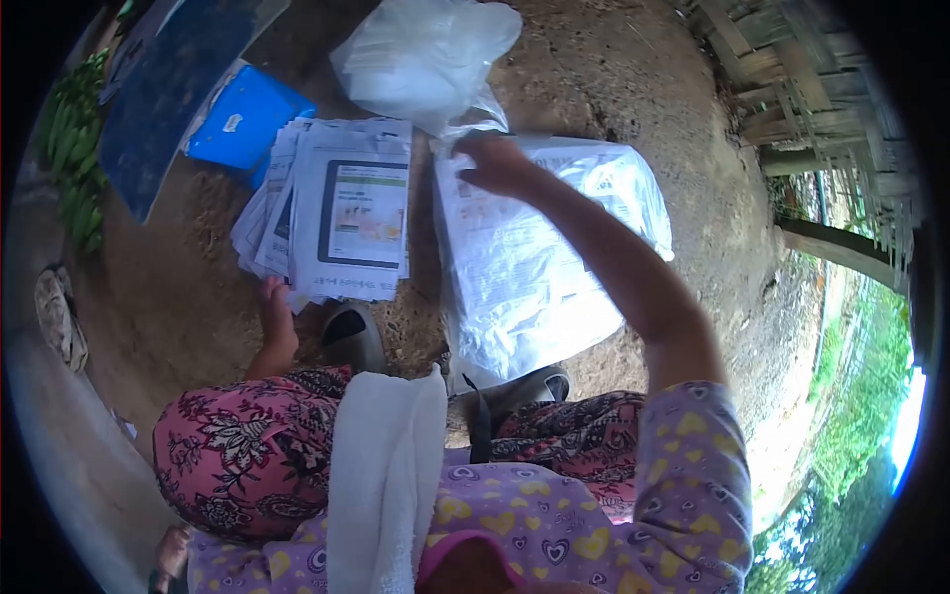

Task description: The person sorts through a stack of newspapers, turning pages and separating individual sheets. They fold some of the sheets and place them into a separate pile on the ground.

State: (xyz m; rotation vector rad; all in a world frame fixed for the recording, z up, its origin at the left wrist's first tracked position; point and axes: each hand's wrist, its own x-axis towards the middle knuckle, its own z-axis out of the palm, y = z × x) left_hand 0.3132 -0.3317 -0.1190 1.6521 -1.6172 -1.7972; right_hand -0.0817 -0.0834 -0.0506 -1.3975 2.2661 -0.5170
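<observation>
A stack of printed papers point(361, 223) lies loosely fanned on the ground, its top sheet showing a dark-framed picture. At its lower left corner is my left hand point(278, 319), with its fingers closed on the edge of the sheets. To the right of the stack is a clear plastic bag point(524, 287) filled with more printed papers, lying flat and shiny. My right arm reaches across this bag. My right hand point(495, 166) is at its upper left corner, fingers curled on the plastic; the fingertips are partly hard to make out.
A crumpled translucent plastic bag point(426, 64) lies beyond the papers. A blue folder-like item point(247, 117) and a dark blue panel point(183, 94) are at upper left. Woven bamboo fencing point(831, 109) stands at right. A white towel point(384, 480) hangs from my neck.
</observation>
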